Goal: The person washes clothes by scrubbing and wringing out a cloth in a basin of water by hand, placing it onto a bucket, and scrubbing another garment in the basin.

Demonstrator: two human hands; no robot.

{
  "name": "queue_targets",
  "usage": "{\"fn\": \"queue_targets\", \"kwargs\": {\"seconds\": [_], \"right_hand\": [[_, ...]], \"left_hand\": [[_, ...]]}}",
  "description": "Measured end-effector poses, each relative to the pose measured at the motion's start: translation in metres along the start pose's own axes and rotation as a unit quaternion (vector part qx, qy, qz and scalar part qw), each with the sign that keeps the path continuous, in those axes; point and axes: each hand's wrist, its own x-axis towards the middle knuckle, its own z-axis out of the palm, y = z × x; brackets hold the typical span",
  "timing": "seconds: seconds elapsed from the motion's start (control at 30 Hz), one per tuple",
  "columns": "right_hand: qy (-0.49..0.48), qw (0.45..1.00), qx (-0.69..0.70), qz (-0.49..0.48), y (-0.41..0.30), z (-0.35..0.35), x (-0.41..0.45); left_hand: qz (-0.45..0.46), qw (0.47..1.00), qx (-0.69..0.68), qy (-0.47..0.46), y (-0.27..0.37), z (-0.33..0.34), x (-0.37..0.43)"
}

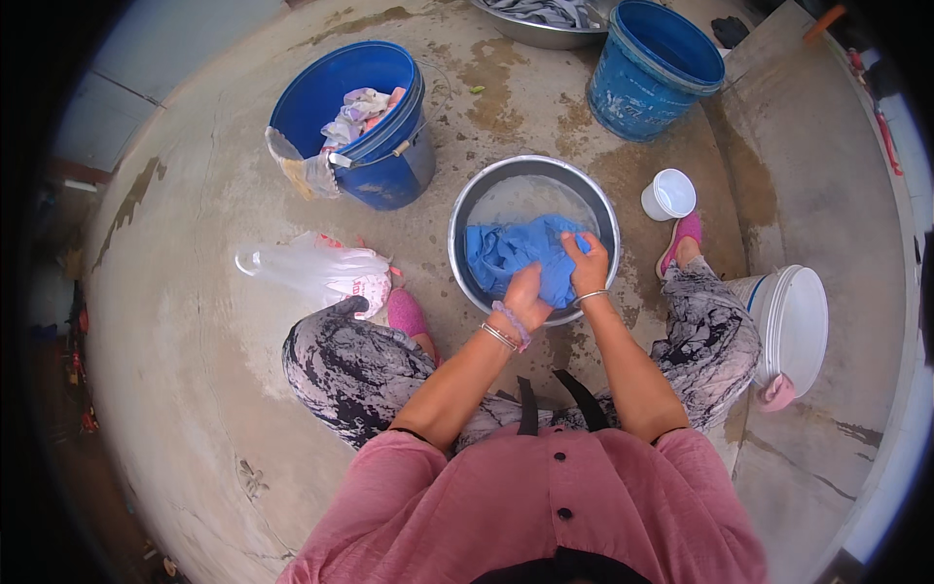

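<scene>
A round metal basin (pixel 457 248) stands on the concrete between my feet, with cloudy water (pixel 536 197) in it. Wet blue cloth (pixel 503 252) lies bunched in its near half. My right hand (pixel 589 263) grips the cloth at its right side, thumb on top. Lower and to the left, my left hand (pixel 527 296) holds the near part of the same cloth, and its fingertips are partly hidden in the folds. Both wrists rest close to the basin's near rim.
A blue bucket (pixel 387 175) holding patterned cloth (pixel 357 113) stands front left. Another blue bucket (pixel 635 102) and a metal bowl of grey cloth (pixel 543 33) stand farther off. A small white tub (pixel 670 196), a large white bucket (pixel 795 328) and a plastic bag (pixel 321 266) flank my feet.
</scene>
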Motion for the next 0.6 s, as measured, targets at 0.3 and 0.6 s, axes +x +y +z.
{"fn": "queue_targets", "kwargs": {"seconds": [0.3,0.6], "right_hand": [[-0.244,0.908,0.338,-0.044,-0.077,-0.022,-0.071],[-0.140,0.967,0.169,-0.130,-0.072,-0.029,-0.059]], "left_hand": [[0.030,0.998,-0.038,0.044,0.023,0.004,0.021],[0.002,0.996,-0.066,-0.054,0.010,0.005,-0.018]]}}
